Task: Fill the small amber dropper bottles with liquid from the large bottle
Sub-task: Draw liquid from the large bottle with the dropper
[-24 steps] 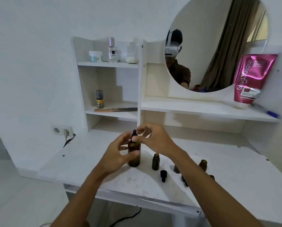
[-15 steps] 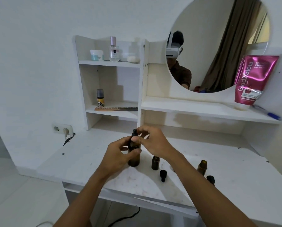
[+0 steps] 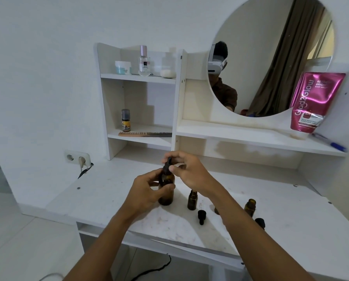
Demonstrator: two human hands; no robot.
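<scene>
Just below the centre of the frame, the large bottle [image 3: 166, 189] stands upright on the white desk [image 3: 100, 195]. It is a dark amber glass cylinder with rounded shoulders, and its base seems to rest on the matte, faintly scuffed desktop. The left hand [image 3: 147, 192] wraps its fingers and thumb around the glass body. The right hand [image 3: 190, 173] pinches the black dropper cap [image 3: 167, 166], whose slim rubber bulb rises between the curled fingers; these hide part of the cap, so how far it is screwed on cannot be told.

To the right of the large bottle stands a small amber bottle [image 3: 192, 200], open-necked and smooth. A loose black dropper cap [image 3: 201, 216] lies just below it, with what looks like a thin glass pipette tip near it, too faint to be sure. Further right, a second small amber bottle [image 3: 250, 206] stands close beside the right forearm. Another black cap [image 3: 259, 222] and something dark behind the wrist are largely hidden by the arm.
</scene>
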